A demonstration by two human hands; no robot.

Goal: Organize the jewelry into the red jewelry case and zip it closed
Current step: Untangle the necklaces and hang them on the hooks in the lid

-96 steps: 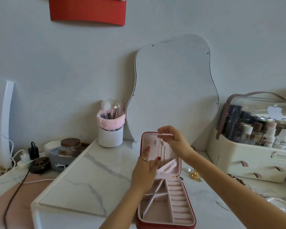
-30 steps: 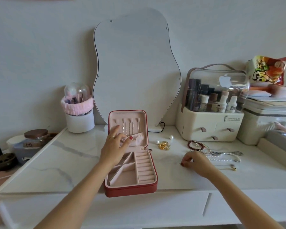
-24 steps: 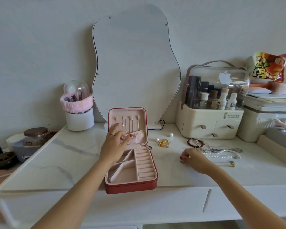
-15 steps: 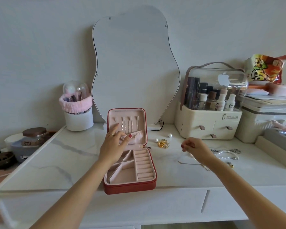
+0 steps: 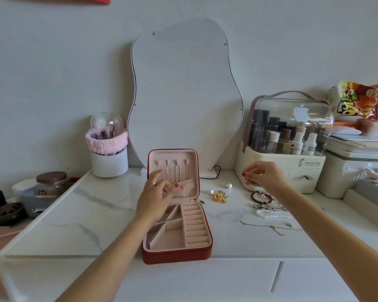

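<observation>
The right hand [image 5: 262, 178] has come up off the marble tabletop [image 5: 96, 216], fingertips pinched on something too fine to make out. The red jewelry case [image 5: 176, 251] sits open at the front edge, lid upright, thin chains [image 5: 176, 172] hanging inside. The left hand [image 5: 155, 198] presses the lid's pocket, fingers relaxed. Pearl earrings [image 5: 220, 188], a gold brooch [image 5: 220, 196], a beaded bracelet [image 5: 261, 197] and a pearl strand [image 5: 274, 214] lie to the right.

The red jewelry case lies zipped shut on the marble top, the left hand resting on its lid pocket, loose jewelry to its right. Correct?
Not quite. The head view shows the red jewelry case open, lid upright; the left hand rests on its lid pocket, loose jewelry to its right.
</observation>
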